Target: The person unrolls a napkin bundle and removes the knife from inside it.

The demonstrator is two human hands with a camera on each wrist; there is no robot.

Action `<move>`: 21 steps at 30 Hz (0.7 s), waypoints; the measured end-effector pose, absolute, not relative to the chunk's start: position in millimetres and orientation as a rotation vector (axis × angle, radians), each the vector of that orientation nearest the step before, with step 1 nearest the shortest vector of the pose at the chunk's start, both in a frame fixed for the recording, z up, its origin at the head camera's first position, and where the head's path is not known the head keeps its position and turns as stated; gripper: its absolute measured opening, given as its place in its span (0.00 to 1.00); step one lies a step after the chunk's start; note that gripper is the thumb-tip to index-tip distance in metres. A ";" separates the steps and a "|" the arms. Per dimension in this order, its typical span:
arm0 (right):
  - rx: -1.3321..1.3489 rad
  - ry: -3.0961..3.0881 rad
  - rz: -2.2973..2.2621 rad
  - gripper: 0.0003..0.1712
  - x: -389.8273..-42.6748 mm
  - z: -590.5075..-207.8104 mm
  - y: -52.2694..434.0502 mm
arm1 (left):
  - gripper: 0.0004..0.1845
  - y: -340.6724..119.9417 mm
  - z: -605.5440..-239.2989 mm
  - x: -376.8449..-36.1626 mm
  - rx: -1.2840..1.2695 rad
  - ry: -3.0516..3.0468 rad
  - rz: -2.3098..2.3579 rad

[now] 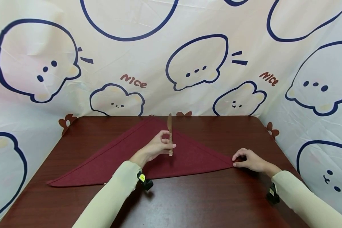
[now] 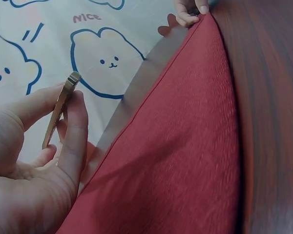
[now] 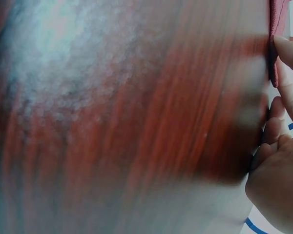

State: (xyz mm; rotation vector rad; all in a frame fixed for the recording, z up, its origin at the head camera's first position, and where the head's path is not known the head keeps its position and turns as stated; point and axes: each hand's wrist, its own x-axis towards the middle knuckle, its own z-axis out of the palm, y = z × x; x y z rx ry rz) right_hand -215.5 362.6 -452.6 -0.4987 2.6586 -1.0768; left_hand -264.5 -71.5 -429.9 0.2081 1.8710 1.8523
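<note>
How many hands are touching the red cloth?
1. The right hand pinches the right corner of the red cloth. The left hand hovers over the middle, holding a wooden knife; any contact with the cloth is hidden.

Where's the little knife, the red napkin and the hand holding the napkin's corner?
knife [image 1: 169, 124]: head view, on the blade above the fingers.
red napkin [image 1: 114, 158]: head view, on the flat left half.
right hand [image 1: 249, 160]: head view, on the back of the hand.
</note>
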 end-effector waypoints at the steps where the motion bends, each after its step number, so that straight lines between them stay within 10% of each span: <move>1: -0.499 2.661 -1.074 0.08 -215.5 -452.5 362.6 | 0.41 -69.2 -430.1 -264.8 0.205 1.865 1.854; 21: -0.489 2.676 -1.053 0.08 -216.2 -452.1 362.5 | 0.38 -25.4 -430.5 -275.6 0.165 1.835 1.859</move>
